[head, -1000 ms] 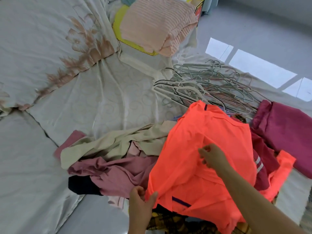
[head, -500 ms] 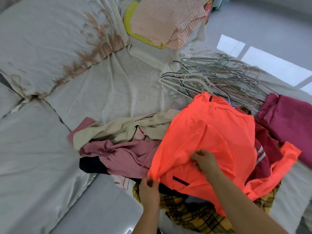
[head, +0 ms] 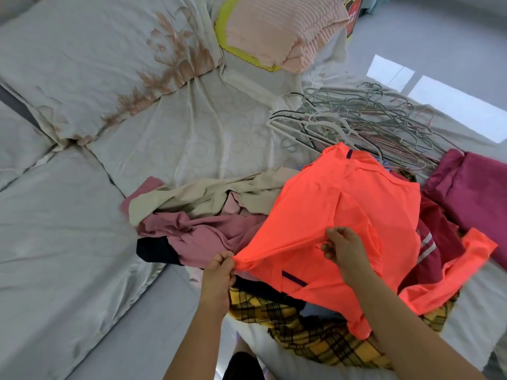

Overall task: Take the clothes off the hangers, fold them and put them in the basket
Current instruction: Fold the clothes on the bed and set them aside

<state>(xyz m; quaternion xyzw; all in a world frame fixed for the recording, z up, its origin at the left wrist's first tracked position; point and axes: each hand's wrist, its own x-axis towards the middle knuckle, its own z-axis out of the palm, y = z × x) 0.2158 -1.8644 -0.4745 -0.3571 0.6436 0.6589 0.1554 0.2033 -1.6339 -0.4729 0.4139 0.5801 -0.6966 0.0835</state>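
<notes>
No words or numbers can be read. The only print sits on the dark box (head: 354, 26) at the top edge of the view: a red sign (head: 352, 15) with pale marks, too blurred to make out.

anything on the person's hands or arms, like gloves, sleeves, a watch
Nothing worn shows. The left hand and right hand have no gloves, and no rings, watch or bands can be seen. Both forearms are uncovered up to the picture's edge, so no sleeve is visible.
</notes>
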